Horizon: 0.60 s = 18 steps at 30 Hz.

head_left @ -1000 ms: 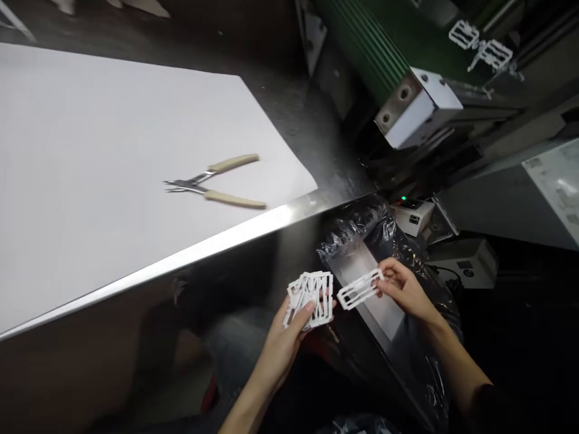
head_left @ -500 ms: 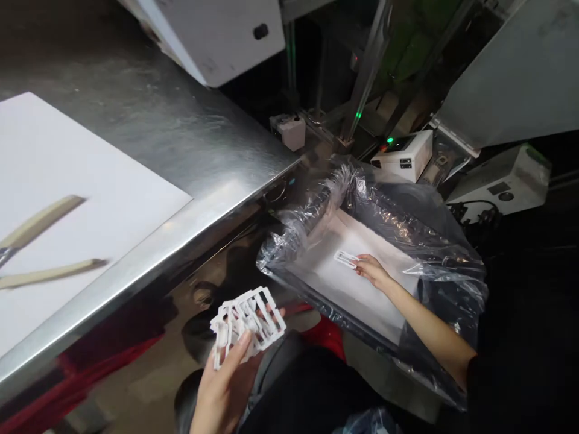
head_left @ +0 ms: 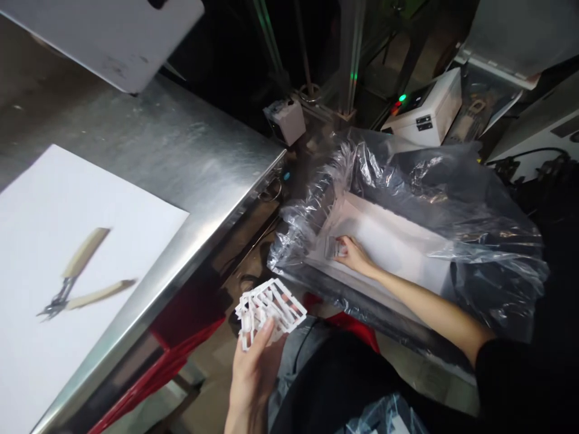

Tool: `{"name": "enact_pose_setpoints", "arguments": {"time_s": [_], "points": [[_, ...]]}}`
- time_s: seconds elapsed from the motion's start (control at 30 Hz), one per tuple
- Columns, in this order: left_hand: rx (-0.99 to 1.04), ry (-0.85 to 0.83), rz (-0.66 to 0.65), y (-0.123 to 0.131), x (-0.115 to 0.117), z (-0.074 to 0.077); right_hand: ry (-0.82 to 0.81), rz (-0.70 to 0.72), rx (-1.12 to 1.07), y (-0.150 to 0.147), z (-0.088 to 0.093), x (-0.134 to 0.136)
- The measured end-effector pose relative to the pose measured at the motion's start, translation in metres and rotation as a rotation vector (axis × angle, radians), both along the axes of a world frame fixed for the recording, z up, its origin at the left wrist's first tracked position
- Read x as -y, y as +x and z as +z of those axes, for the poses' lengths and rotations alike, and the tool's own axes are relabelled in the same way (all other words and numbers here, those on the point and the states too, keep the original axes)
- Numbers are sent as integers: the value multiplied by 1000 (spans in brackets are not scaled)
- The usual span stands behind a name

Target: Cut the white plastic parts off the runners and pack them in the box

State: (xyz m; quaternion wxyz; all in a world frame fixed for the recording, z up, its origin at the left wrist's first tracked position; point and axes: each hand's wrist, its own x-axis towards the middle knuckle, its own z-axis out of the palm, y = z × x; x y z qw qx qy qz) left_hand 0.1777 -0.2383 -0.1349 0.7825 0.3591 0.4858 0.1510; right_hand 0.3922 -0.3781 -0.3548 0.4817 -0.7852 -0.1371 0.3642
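Observation:
My left hand [head_left: 254,364] grips a fanned stack of thin white plastic frames [head_left: 272,310], thumb on top, in front of my lap. Inside a bin lined with clear plastic [head_left: 493,211], my right hand [head_left: 355,255] reaches to the left end, over a pale sheet [head_left: 398,250] on its floor. Its fingers are pinched on a white plastic frame [head_left: 333,248] near the bin's corner; the frame is blurred and partly covered by the fingers.
Nippers with pale handles [head_left: 85,259] lie spread on white paper [head_left: 117,202] on the metal table [head_left: 221,144]. Beyond the bin stand a small white box [head_left: 289,120] and a white control box with lit lamps [head_left: 427,111]. A grey panel [head_left: 122,36] overhangs the table.
My right hand has moved with its frame from the middle of the bin toward its left corner. My left hand still holds the stack. The view has shifted, bringing the whole nippers into sight.

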Motion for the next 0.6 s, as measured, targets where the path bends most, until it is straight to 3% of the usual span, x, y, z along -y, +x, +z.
{"name": "enact_pose_setpoints", "arguments": {"time_s": [0.23, 0.6], "points": [[-11, 8, -2, -2, 1, 2, -32, 219, 295, 9, -11, -32], [-5, 19, 9, 1, 7, 2, -196, 154, 398, -4, -36, -68]]}}
